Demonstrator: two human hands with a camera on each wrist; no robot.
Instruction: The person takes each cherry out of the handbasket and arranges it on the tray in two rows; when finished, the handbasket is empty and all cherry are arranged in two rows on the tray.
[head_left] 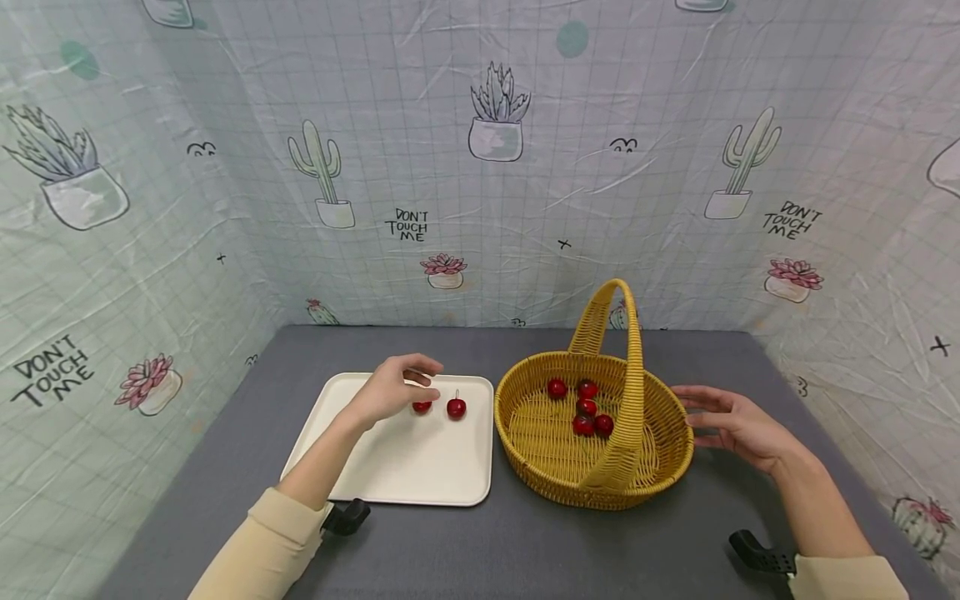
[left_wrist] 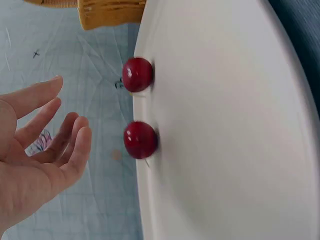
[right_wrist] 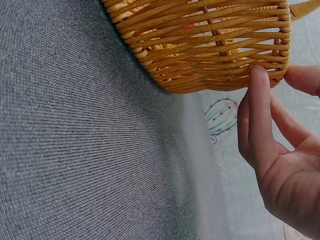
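Observation:
My left hand [head_left: 393, 390] hovers over the white tray [head_left: 408, 467], its fingers loosely bent and nothing between them. Two red cherries lie on that tray: one cherry [head_left: 456, 408] with its stem up, and another cherry [head_left: 422, 408] partly hidden by the hand. In the left wrist view, a gap shows between the fingers and both cherries. To the right stands a yellow woven basket [head_left: 528, 471] with several cherries [head_left: 586, 407] inside. My right hand [head_left: 738, 429] is at the basket's right side, relaxed fingertips [right_wrist: 259, 75] against the outer weave and the thumb near the rim.
An arched handle [head_left: 633, 367] rises over the basket. The tray and basket stand side by side on a grey tabletop [head_left: 435, 550]. Printed fabric [head_left: 555, 200] with cactus drawings encloses the back and both sides. Black wrist mounts [head_left: 347, 517] sit at both sleeves.

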